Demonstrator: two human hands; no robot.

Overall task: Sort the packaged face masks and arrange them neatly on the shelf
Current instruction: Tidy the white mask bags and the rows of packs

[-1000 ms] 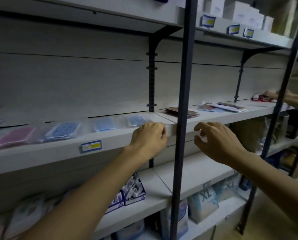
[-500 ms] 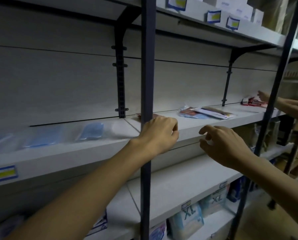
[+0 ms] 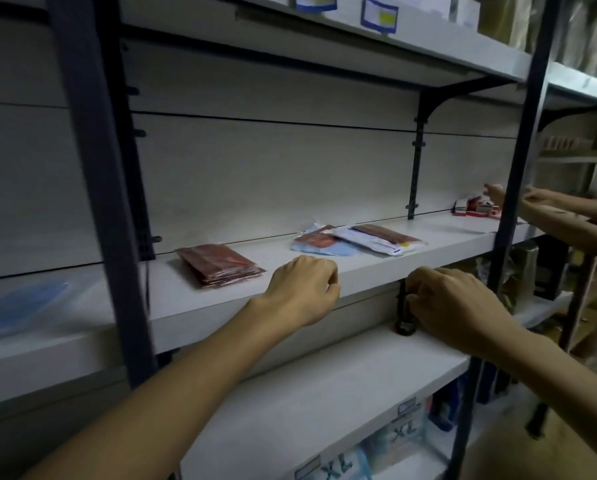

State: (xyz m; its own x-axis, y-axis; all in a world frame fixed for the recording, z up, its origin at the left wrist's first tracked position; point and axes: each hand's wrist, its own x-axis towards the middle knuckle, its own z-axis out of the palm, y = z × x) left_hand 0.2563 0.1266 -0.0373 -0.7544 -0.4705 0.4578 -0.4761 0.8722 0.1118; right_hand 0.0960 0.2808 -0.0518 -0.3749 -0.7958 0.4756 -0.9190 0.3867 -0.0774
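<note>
A stack of dark red mask packs [image 3: 220, 265] lies on the white middle shelf [image 3: 366, 277]. To its right is a loose pile: a red and blue pack [image 3: 316, 244] and a white-and-red pack [image 3: 381, 239] leaning over it. A blurred blue mask pack [image 3: 20, 306] lies at the far left. My left hand [image 3: 304, 289] is curled against the shelf's front edge, below the pile, holding nothing. Just under that edge, my right hand [image 3: 456, 306] has its fingers closed beside a black bracket [image 3: 403, 308].
A dark upright post [image 3: 96, 174] crosses the view at left, another post [image 3: 518, 161] at right. Another person's hands [image 3: 532, 202] work by red-and-white boxes [image 3: 473, 207] at the shelf's far end. A lower shelf [image 3: 324, 393] sits above "XL" packs [image 3: 338, 465]. Price labels [image 3: 380, 12] hang above.
The view and both hands have shifted right along the shelf. The red stack and mixed pile are now in front. My right hand has dropped under the shelf edge and closed.
</note>
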